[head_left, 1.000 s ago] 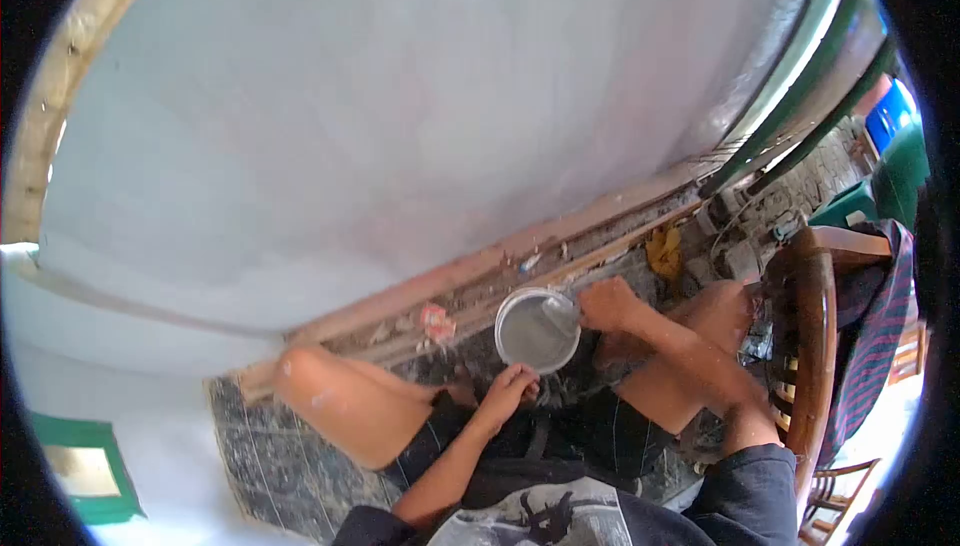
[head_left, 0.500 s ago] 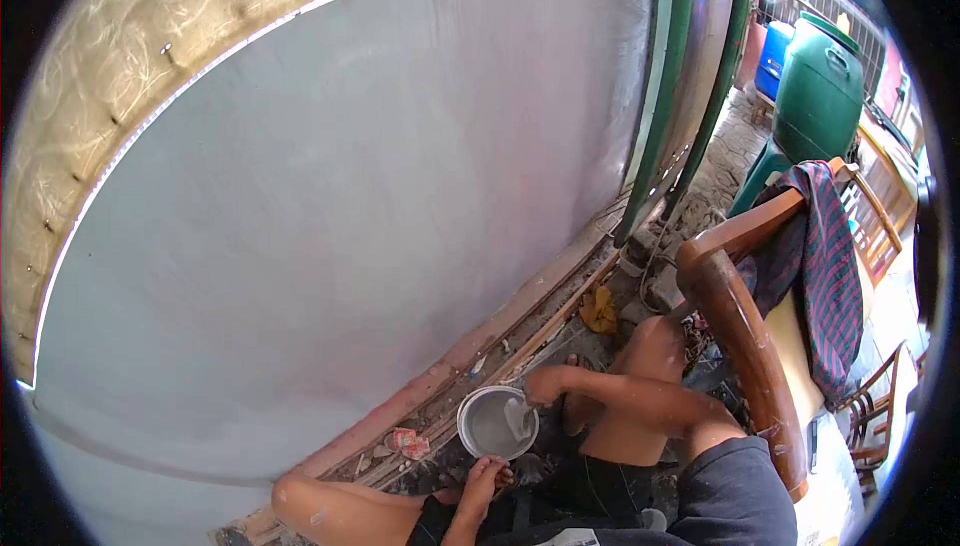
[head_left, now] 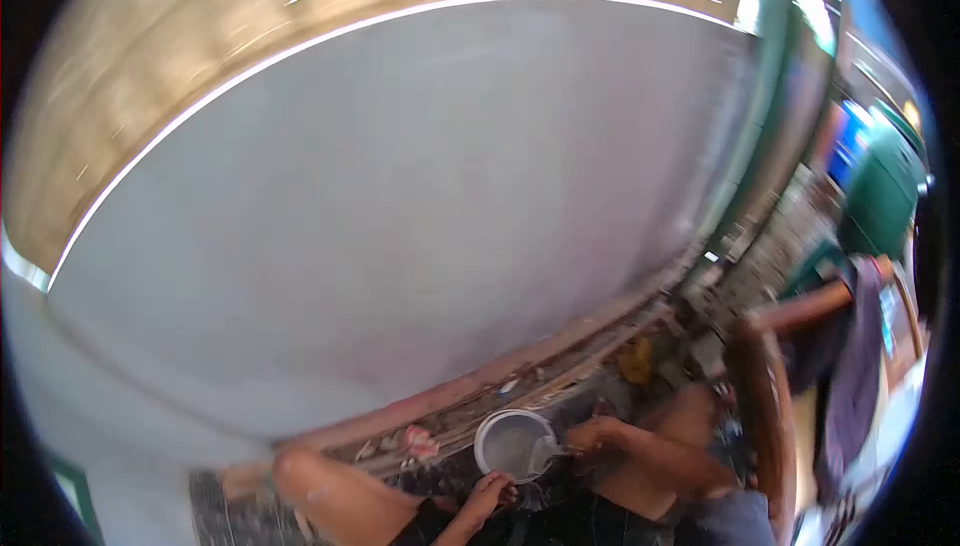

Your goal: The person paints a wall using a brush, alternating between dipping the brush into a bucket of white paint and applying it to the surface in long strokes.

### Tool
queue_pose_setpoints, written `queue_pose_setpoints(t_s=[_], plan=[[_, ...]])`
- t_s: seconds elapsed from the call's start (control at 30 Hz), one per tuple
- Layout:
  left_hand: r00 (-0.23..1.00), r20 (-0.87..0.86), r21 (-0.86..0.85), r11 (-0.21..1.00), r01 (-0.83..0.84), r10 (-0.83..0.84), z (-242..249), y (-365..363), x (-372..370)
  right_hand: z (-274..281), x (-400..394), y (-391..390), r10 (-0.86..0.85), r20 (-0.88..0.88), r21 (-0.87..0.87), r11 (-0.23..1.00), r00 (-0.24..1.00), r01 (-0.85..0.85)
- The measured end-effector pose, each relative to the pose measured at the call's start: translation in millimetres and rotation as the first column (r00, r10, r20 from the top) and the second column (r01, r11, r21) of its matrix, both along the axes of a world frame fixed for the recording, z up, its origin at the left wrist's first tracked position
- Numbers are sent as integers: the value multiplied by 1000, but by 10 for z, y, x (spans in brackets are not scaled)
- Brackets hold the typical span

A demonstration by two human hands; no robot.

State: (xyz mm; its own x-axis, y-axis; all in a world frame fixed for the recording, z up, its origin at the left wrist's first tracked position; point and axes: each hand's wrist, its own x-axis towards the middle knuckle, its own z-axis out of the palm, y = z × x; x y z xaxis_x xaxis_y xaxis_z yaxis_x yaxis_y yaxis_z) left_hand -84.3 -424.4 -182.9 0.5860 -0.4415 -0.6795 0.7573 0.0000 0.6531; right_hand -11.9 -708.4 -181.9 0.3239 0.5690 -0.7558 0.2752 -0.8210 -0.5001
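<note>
A white bucket [head_left: 484, 442] stands on the floor between my legs, a greyish-white mix showing inside. My right hand [head_left: 592, 436] is closed around the handle of a putty knife [head_left: 543, 455], whose pale, coated blade reaches over the bucket's right side into its mouth. At the near rim is my left hand [head_left: 491, 493], its fingers curled against the bucket's edge. Blur hides the exact finger contact. In front of me rises a large pale grey wall [head_left: 420, 216], smooth with faint pinkish patches.
Wooden strips and rubble lie along the wall's base, with a crumpled red-and-white wrapper [head_left: 420, 442] and a yellow cloth [head_left: 636, 360]. A wooden chair [head_left: 768, 416] draped with a dark cloth [head_left: 853, 396] stands close at my right. Beyond it is a green barrel [head_left: 882, 196].
The view has swung left and up, shifting the scene rightward and downward and blurring it. Both hands keep their places at the bucket, with the putty knife still in my right hand.
</note>
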Motion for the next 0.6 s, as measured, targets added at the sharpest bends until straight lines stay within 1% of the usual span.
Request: queue_pose_setpoints(t_s=[0.07,0.13,0.17,0.2,0.23,0.27,0.3,0.33,0.4,0.43,0.47,0.5,0.53,0.57,0.6], plan=[[997,77,-40,999,-6,9,-159,-4,-57,-74,-68,-127,131,177,114,982,975,-152],[995,94,2,999,-32,31,-93,-24,-54,151,18,-134,179,260,150,963,949,-222],[996,75,-12,999,-37,38,-73,18,-96,272,-75,-135,-150,158,239,965,976,109],[997,66,-37,999,-23,25,-62,36,-62,-59,-58,-254,-301,-65,270,913,951,307],[998,65,-62,998,11,-7,-56,76,-11,-121,-78,-340,-271,50,252,935,961,250],[996,92,-64,998,-1,7,-91,102,5,-205,-81,-382,-177,209,218,967,962,130],[993,113,-69,998,-9,17,-166,100,-36,-308,-61,-448,-104,318,188,981,942,44],[991,134,-73,997,-10,20,-240,81,-45,-430,-38,-526,-52,399,169,985,916,-18],[990,139,-51,998,-31,38,-620,17,-20,-729,-22,-703,60,558,137,977,828,-163],[989,143,-42,999,-31,37,-726,-3,-8,-918,-10,-791,117,645,121,960,755,-253],[989,147,-23,999,-23,26,-606,14,12,-1146,-1,-901,168,741,95,932,650,-349],[989,150,-7,1000,-9,10,-330,64,37,-1397,-11,-1027,200,831,58,897,520,-438],[988,155,9,1000,9,-10,-184,78,60,-1686,-14,-1151,214,912,0,853,349,-522],[985,170,-3,1000,-18,18,-273,40,52,-1998,7,-1288,198,970,-79,808,143,-584],[981,188,-12,999,-43,44,-419,17,31,-2451,43,-1473,116,975,-211,760,-192,-614]])
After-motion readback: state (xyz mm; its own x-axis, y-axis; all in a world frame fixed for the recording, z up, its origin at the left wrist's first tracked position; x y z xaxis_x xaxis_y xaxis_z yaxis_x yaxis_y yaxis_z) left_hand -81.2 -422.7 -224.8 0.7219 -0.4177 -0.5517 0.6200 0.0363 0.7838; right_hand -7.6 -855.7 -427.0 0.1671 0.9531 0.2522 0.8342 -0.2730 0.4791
